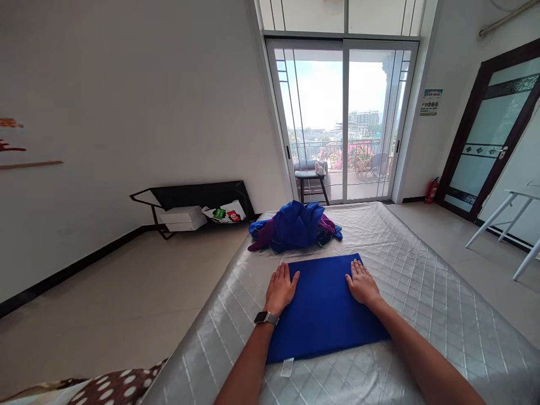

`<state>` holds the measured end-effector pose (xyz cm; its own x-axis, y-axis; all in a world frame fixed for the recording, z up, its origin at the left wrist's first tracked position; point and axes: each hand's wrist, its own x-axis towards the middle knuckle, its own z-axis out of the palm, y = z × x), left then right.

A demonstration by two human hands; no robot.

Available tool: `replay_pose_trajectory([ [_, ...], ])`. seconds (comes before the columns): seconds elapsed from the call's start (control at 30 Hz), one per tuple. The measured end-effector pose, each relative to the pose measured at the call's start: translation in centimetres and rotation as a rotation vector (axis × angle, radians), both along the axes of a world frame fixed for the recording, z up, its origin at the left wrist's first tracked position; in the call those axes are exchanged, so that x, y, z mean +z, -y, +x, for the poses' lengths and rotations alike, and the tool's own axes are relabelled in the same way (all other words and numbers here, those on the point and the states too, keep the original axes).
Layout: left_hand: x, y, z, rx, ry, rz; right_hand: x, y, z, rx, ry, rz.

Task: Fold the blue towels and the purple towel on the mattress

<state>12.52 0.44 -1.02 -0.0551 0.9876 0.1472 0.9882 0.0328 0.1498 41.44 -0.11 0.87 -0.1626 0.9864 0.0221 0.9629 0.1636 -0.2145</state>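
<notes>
"Your left hand (280, 289)?"
"Flat along the left edge of the blue cloth (323, 309), fingers straight, clasping nothing."
"The cloth?"
"On the mattress (426, 292), near me (crumpled heap (298, 228) beyond)."
"Right hand (363, 284)?"
"Right edge, my fingers straight, clasping nothing."

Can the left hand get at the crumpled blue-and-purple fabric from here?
Likely yes: the left hand lies at the left edge of the flat blue cloth, and only mattress shows between it and the crumpled fabric.
</notes>
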Motion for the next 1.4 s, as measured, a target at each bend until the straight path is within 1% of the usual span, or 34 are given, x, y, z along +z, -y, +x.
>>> replay_pose_trajectory([
  [0.07, 1.1, 0.6, 2.1, -0.063, -0.019, 0.048, 0.0, 0.0, 0.0, 0.005, -0.009, 0.001],
  [0.13, 1.8, 1.3, 5.3, -0.186, -0.025, 0.072, -0.3, -0.1, 0.0, 0.005, -0.022, 0.006],
  [0.17, 1.9, 1.8, 7.1, -0.261, -0.026, 0.069, -0.4, -0.1, 0.0, 0.004, -0.027, 0.012],
  [0.23, 1.7, 2.6, 10.5, -0.383, -0.028, 0.055, -0.8, -0.3, 0.0, 0.007, -0.030, 0.024],
  [0.27, 1.5, 2.9, 12.0, -0.417, -0.028, 0.049, -1.0, -0.4, 0.1, 0.012, -0.030, 0.030],
  [0.33, 0.8, 3.5, 13.8, -0.428, -0.027, 0.038, -1.3, -0.5, 0.1, 0.023, -0.028, 0.044],
  [0.37, 0.5, 3.7, 14.1, -0.414, -0.026, 0.031, -1.4, -0.6, 0.1, 0.027, -0.027, 0.052],
  [0.4, 0.2, 3.9, 13.9, -0.394, -0.025, 0.022, -1.5, -0.6, 0.1, 0.029, -0.026, 0.058],
  [0.47, -0.1, 4.1, 12.3, -0.346, -0.025, -0.001, -1.5, -0.7, 0.1, 0.027, -0.025, 0.061],
  [0.53, -0.2, 4.4, 9.3, -0.286, -0.031, -0.030, -1.4, -0.6, 0.1, 0.022, -0.030, 0.052],
  [0.67, -0.4, 5.1, 2.5, -0.103, -0.053, -0.098, -1.0, -0.4, 0.1, 0.018, -0.041, 0.030],
  [0.73, -0.7, 5.6, 0.2, -0.053, -0.046, -0.100, -0.8, -0.3, 0.1, 0.018, -0.037, 0.021],
  [0.77, -0.9, 5.8, -0.4, -0.042, -0.038, -0.091, -0.6, -0.3, 0.1, 0.016, -0.033, 0.017],
  [0.83, -1.1, 6.0, -0.8, -0.030, -0.028, -0.074, -0.3, -0.3, 0.1, 0.009, -0.026, 0.014],
  [0.93, -1.2, 6.1, -0.4, -0.023, -0.031, -0.060, 0.2, -0.3, 0.0, 0.006, -0.010, 0.012],
  [1.03, -1.2, 6.1, -0.1, -0.031, -0.028, -0.037, 0.4, 0.5, 0.1, -0.006, 0.008, 0.017],
  [1.1, -1.3, 6.1, -0.1, -0.037, -0.018, -0.013, 0.0, 1.8, 0.5, 0.010, 0.004, 0.043],
  [1.27, -2.1, 6.1, -0.3, -0.051, -0.014, 0.025, -1.9, 5.9, 2.2, 0.117, -0.011, 0.075],
  [1.33, -2.1, 6.0, -0.5, -0.060, -0.029, 0.037, -2.2, 7.0, 2.5, 0.127, -0.013, 0.070],
  [1.4, -1.8, 6.1, -0.7, -0.069, -0.049, 0.055, -2.1, 7.5, 2.6, 0.121, -0.013, 0.069],
])
